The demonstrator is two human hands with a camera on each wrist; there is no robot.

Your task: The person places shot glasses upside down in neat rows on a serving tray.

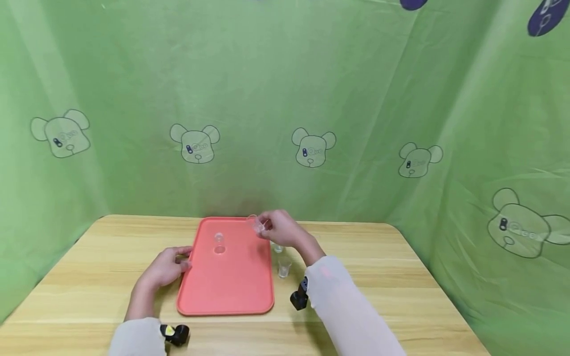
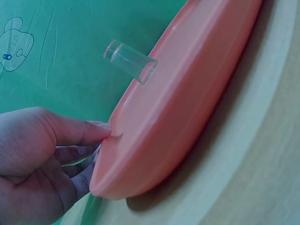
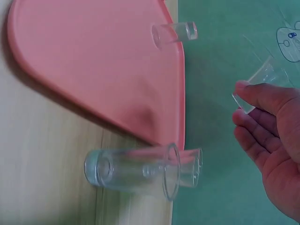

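Note:
My right hand (image 1: 282, 228) pinches a small clear glass (image 3: 265, 75) between thumb and fingers. It is tilted and raised above the far right corner of the pink tray (image 1: 227, 291). At the tray's left edge my left hand (image 1: 165, 267) grips the rim, the thumb (image 2: 89, 132) on the inner side and the other fingers outside. Another clear glass (image 2: 126, 61) stands upside down on the tray, toward its far left. Two more glasses are upright on the table right of the tray, a nearer one (image 3: 136, 171) and one behind it (image 3: 191, 168).
The tray lies on a light wood table (image 1: 383, 277). Green curtains (image 1: 258, 89) with printed bear heads hang behind the table and at its sides. A small black camera sits on each wrist, left (image 1: 178, 334) and right (image 1: 299, 297).

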